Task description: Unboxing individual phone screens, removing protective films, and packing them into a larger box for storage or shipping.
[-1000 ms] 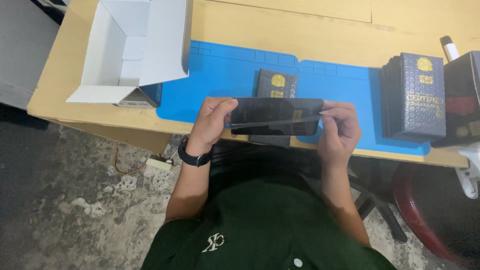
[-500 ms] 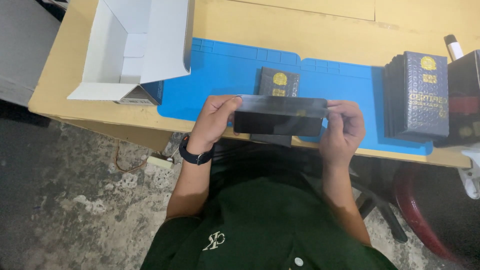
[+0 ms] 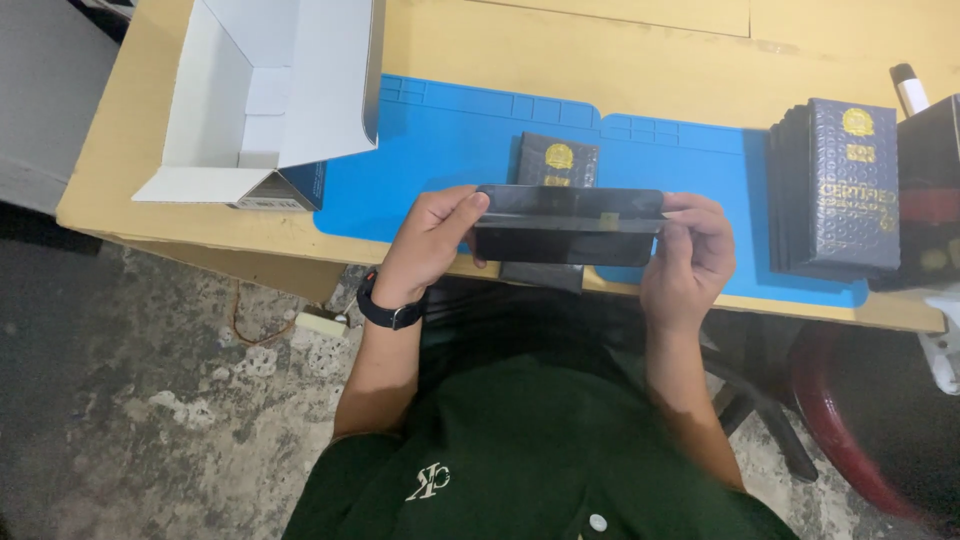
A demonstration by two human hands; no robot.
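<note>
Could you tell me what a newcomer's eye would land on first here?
First, the flat black slab held level between the left hand and right hand above the blue mat. Next, the open white box at the table's left end, and the dark gold-printed stack on the right.

Both my forearms reach forward, bare below short green sleeves, elbows bent near my torso. My left hand (image 3: pixel 428 240) curls, thumb on top, fingers tucked beneath, black watch strapped at wrist. My right hand (image 3: pixel 688 255) mirrors it, fingers hooked over top, palm turned inward. Hands level, well apart, both gripping.
</note>
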